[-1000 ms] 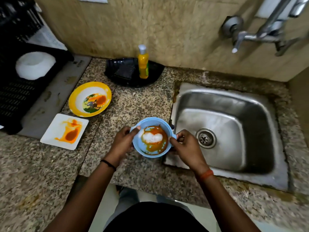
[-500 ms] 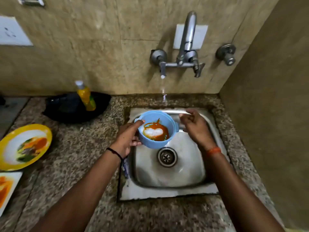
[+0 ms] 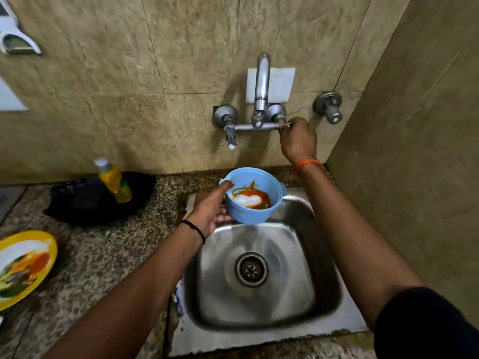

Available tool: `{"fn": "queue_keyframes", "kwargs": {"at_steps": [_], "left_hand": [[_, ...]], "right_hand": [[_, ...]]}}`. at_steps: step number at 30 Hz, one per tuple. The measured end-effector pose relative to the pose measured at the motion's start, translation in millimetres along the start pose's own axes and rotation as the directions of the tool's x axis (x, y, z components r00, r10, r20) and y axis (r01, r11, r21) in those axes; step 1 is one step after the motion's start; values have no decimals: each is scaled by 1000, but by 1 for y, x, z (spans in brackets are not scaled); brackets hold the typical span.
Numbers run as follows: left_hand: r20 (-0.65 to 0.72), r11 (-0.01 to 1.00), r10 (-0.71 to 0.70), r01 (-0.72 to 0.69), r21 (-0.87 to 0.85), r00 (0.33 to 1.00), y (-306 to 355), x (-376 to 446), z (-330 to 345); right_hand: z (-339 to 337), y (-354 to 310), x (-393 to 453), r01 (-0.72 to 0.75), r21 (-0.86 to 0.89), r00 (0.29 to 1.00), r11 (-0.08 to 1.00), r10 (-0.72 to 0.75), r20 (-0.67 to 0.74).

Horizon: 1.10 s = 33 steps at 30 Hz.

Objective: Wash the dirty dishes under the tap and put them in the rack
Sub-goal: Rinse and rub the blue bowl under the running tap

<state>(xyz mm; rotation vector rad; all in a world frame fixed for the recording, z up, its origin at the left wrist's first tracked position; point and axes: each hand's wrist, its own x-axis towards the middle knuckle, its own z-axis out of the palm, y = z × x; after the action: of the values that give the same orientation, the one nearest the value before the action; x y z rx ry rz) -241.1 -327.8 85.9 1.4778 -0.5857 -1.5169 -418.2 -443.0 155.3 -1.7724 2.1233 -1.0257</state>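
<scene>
A: The left hand (image 3: pixel 211 208) has the blue bowl (image 3: pixel 252 195) in its grip, thumb hooked over the near rim, fingers under the base. It is held tilted above the back edge of the steel sink (image 3: pixel 305 221), below the tap (image 3: pixel 260 99).

B: Orange sauce smeared inside that bowl, with a white patch in the middle. And the right hand?

A: The right hand (image 3: pixel 298 141) is up at the wall, fingers curled round the tap's right-hand handle, gripping it. An orange band sits on that wrist.

B: Off to the left on the speckled surface (image 3: pixel 103 255), a yellow-rimmed plate (image 3: pixel 23 268) with food smears, part cut off by the frame edge.

A: Behind it a yellow bottle (image 3: pixel 114 181) stands in a black tray (image 3: pixel 85 203) against the wall. Drain (image 3: pixel 251 269) sits in the middle of the basin.
</scene>
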Motion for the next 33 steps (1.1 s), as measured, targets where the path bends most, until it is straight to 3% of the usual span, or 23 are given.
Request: {"fn": "queue_keyframes", "kwargs": {"at_steps": [5, 8, 11, 15, 21, 25, 27, 30, 31, 33], "left_hand": [[-17, 1000, -26, 26, 4, 1000, 0, 14, 2], [-19, 999, -31, 30, -9, 999, -1, 18, 3], [-4, 999, -42, 42, -23, 999, -1, 20, 6], [-1, 999, -35, 35, -41, 999, -2, 24, 10], [17, 998, -32, 33, -53, 999, -9, 26, 10], [30, 998, -29, 30, -52, 999, -11, 25, 9], [35, 998, -22, 23, -53, 999, -10, 24, 9], [15, 998, -13, 14, -62, 1000, -8, 26, 11], [8, 998, -9, 10, -69, 1000, -7, 26, 10], [-1, 997, 8, -8, -73, 1000, -8, 27, 10]], "right_hand": [[5, 7, 5, -102, 146, 994, 984, 106, -21], [3, 15, 9, -233, 344, 970, 910, 243, 14], [20, 41, 23, -273, 438, 960, 857, 271, 68], [13, 36, -4, -317, 442, 948, 839, 269, 168], [14, 34, -79, -147, 301, 960, 942, 62, 274], [6, 40, -57, -299, 511, 954, 806, 243, 175], [-2, 35, -45, -247, 481, 969, 841, 203, 142], [-2, 22, -54, 69, 317, 997, 946, -76, 12], [0, 19, -64, 174, 260, 980, 950, -193, 48], [8, 15, -85, 290, 172, 878, 942, -333, 343]]}}
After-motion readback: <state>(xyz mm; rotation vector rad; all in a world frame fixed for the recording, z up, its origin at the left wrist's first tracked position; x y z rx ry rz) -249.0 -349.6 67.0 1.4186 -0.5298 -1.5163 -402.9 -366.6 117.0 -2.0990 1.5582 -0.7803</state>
